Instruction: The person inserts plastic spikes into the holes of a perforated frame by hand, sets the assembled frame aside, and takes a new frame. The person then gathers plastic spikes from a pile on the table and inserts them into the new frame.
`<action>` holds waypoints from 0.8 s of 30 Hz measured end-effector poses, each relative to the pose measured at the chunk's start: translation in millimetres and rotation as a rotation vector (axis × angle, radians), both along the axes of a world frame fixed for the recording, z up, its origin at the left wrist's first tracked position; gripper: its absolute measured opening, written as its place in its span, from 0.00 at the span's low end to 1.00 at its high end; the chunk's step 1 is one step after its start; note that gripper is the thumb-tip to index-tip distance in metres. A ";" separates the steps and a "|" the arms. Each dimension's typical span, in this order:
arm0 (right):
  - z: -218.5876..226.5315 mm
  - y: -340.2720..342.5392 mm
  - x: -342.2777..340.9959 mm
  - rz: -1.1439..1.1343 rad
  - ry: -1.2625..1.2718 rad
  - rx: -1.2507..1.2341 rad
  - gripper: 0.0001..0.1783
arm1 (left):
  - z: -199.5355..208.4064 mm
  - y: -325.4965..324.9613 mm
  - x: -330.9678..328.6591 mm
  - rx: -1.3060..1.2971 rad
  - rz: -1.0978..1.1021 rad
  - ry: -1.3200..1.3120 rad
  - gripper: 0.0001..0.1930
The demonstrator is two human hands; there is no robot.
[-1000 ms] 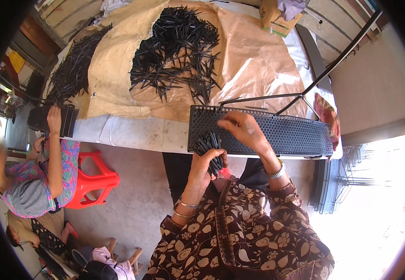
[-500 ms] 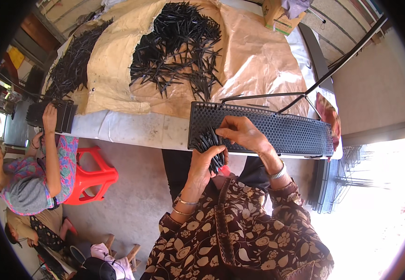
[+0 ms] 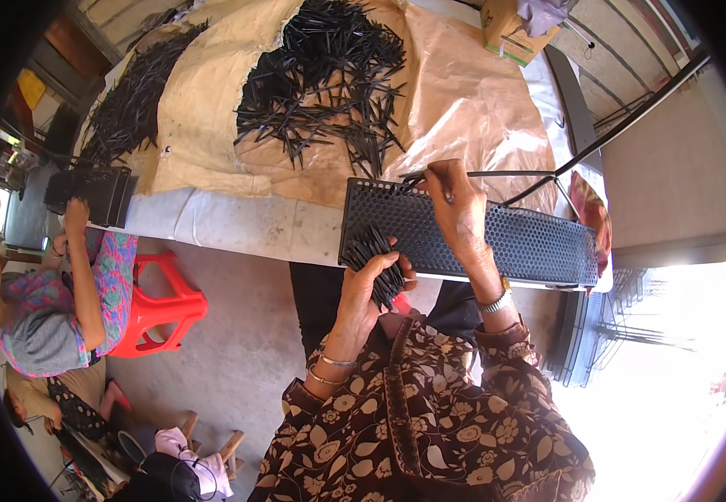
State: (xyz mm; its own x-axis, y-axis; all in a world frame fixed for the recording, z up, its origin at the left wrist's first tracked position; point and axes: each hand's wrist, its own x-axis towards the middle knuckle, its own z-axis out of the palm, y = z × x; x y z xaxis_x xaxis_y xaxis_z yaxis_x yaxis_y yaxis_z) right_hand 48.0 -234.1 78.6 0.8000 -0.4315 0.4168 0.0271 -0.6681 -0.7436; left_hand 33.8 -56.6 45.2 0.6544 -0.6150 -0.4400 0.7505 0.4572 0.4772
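Note:
A bundle of thin black pointed sticks (image 3: 370,251) is clasped in my left hand (image 3: 361,289), over the near left end of a long black perforated metal panel (image 3: 539,238). My right hand (image 3: 462,217) is at the panel's far edge, with thumb and finger pinched together. A thin black stick (image 3: 413,178) shows at those fingertips, near the panel's far left part. Part of the panel's surface is hidden behind my right hand and forearm.
A big heap of the same sticks (image 3: 329,50) lies on brown sheeting (image 3: 488,109); another heap (image 3: 137,96) is farther left. A black bar (image 3: 631,109) slants over the panel's right part. A cardboard box (image 3: 509,38), red stool (image 3: 166,301) and co-worker's hand (image 3: 76,216) are also around.
My right hand has moved away from the bundle, up to the panel's far edge, with a black stick at its fingertips. My left hand keeps the bundle in nearly the same place.

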 end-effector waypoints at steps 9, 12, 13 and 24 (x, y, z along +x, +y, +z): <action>-14.0 9.5 0.8 0.099 0.028 -0.240 0.04 | -4.5 1.7 -2.8 0.020 0.002 -0.075 0.14; -8.1 4.0 3.4 0.160 0.062 -0.293 0.05 | -6.2 1.6 -6.2 0.028 -0.019 -0.067 0.14; -6.3 2.8 3.6 0.213 0.068 -0.304 0.05 | -5.5 0.9 -6.8 0.026 -0.023 -0.069 0.14; -9.2 11.8 4.9 0.039 0.144 -0.378 0.08 | -5.6 5.0 -10.0 -0.060 -0.043 -0.011 0.14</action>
State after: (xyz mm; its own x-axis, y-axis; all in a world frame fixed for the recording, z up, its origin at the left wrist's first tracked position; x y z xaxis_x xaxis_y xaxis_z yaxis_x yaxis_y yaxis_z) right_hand 53.0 -222.4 69.3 0.8744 -0.2379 0.4229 -0.0290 -0.8956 -0.4439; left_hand 23.7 -51.6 39.6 0.6315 -0.6674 -0.3947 0.7648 0.4527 0.4584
